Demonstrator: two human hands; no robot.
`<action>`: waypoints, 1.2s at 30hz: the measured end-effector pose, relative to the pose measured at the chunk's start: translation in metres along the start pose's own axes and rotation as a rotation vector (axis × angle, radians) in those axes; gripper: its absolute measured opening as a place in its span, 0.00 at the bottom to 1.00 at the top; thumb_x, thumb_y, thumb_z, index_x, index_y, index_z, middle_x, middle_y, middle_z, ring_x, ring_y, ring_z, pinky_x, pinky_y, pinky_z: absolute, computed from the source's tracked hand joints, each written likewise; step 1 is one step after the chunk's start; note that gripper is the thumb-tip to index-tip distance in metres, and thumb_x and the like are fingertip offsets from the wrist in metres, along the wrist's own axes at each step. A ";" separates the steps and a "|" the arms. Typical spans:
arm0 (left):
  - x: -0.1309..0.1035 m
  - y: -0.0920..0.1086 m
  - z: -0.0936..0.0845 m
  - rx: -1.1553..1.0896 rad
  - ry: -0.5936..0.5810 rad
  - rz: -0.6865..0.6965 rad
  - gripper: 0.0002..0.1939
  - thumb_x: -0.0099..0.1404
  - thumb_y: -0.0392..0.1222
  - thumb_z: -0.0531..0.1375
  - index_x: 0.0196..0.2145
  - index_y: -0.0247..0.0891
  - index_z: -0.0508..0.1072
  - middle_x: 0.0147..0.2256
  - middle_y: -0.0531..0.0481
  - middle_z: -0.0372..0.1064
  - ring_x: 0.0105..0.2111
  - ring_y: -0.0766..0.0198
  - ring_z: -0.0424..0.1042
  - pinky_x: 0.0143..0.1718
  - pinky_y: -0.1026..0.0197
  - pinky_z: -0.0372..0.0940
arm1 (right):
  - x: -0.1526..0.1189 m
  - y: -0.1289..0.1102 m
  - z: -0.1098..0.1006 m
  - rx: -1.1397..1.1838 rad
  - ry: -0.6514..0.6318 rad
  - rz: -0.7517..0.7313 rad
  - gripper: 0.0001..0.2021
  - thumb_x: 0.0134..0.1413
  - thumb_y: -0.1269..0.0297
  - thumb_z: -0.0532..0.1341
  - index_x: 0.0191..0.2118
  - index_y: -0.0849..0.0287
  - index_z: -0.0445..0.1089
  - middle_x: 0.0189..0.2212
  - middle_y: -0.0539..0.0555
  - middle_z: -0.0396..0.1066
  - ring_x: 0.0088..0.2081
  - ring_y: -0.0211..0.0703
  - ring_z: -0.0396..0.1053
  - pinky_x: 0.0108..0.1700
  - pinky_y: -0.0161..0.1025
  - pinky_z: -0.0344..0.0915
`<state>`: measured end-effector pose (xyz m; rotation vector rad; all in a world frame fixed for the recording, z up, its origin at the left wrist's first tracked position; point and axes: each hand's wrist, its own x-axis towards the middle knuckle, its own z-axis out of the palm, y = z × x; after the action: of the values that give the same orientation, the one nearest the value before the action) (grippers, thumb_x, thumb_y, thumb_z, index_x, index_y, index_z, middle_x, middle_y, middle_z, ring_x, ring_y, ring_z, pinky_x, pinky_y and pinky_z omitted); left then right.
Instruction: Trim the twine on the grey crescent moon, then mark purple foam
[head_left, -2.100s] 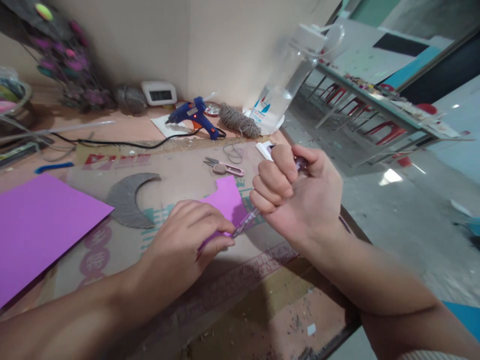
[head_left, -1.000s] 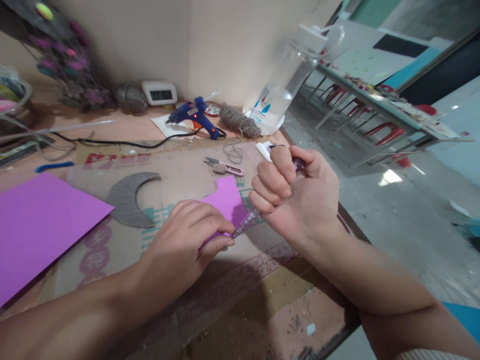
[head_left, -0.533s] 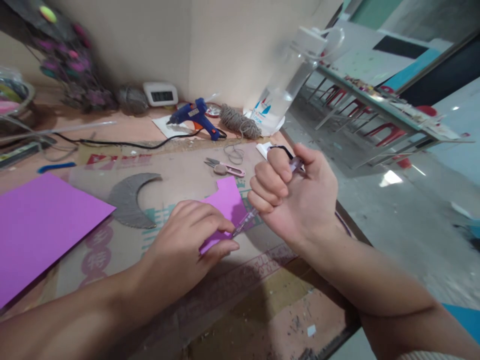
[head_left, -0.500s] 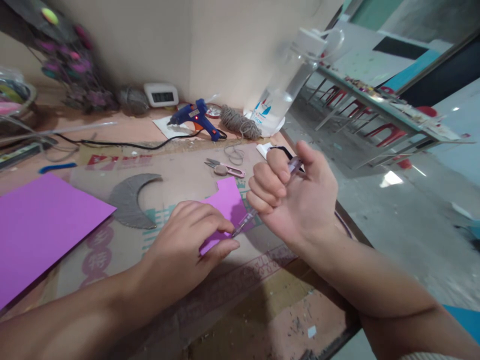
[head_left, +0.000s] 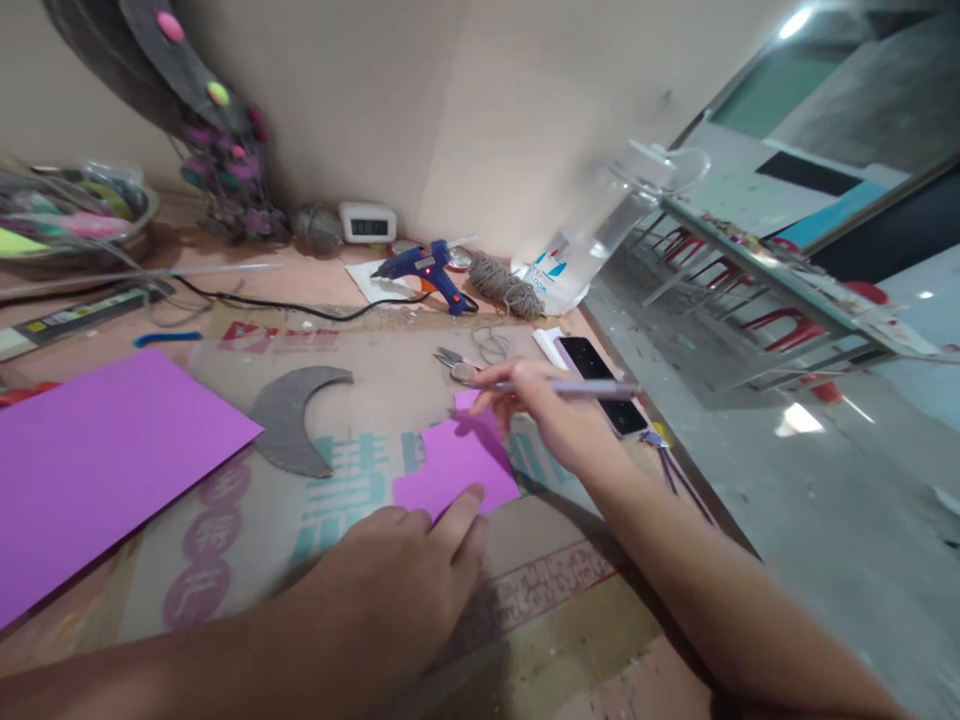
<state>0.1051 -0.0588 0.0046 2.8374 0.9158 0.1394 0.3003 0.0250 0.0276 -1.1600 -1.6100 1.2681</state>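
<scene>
My right hand (head_left: 544,405) is closed around a slim light-purple pen (head_left: 600,389), its tip end pointing left over the top of a small cut piece of purple paper (head_left: 457,460). Fingers of my left hand (head_left: 412,560) lie on the paper's lower edge, stretched out and holding nothing. Beyond the right fingers lie small thread snips (head_left: 459,370), partly hidden by them. Left of the small piece is a grey crescent (head_left: 289,420) wrapped in yarn or cord. A large purple sheet (head_left: 120,460) lies farther left.
Along the back are a blue glue gun (head_left: 427,268) with a black cord, a twine bundle (head_left: 502,285), a small digital clock (head_left: 367,223) and a clear water jug (head_left: 592,240). A phone (head_left: 604,385) lies near the table's right edge. A filled bowl (head_left: 142,215) stands at left.
My left hand has let go of the pen's end and moved onto the small purple paper. My right hand has turned over and lowered, the pen now in a writing hold. The view has shifted.
</scene>
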 end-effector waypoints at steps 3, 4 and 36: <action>0.001 0.001 0.005 0.049 -0.015 -0.041 0.19 0.66 0.37 0.52 0.54 0.37 0.68 0.57 0.36 0.63 0.26 0.56 0.75 0.25 0.53 0.69 | -0.001 0.007 0.013 -0.149 -0.039 0.045 0.10 0.53 0.57 0.62 0.34 0.59 0.71 0.26 0.51 0.73 0.25 0.35 0.66 0.27 0.33 0.62; 0.002 0.001 0.005 0.045 -0.028 -0.048 0.20 0.66 0.37 0.52 0.55 0.36 0.67 0.57 0.36 0.63 0.25 0.56 0.75 0.24 0.53 0.68 | -0.001 0.010 0.017 -0.196 -0.028 0.058 0.09 0.53 0.58 0.62 0.32 0.59 0.70 0.23 0.49 0.71 0.24 0.35 0.65 0.27 0.33 0.61; 0.003 0.000 0.003 0.043 -0.040 -0.040 0.22 0.65 0.36 0.51 0.57 0.34 0.66 0.58 0.33 0.62 0.25 0.58 0.76 0.24 0.56 0.66 | 0.005 0.030 0.035 -0.371 0.108 -0.038 0.13 0.50 0.65 0.57 0.23 0.56 0.51 0.17 0.42 0.52 0.20 0.31 0.52 0.22 0.31 0.50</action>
<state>0.1081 -0.0577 0.0014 2.8478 0.9778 0.0590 0.2721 0.0232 -0.0087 -1.3872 -1.8241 0.8860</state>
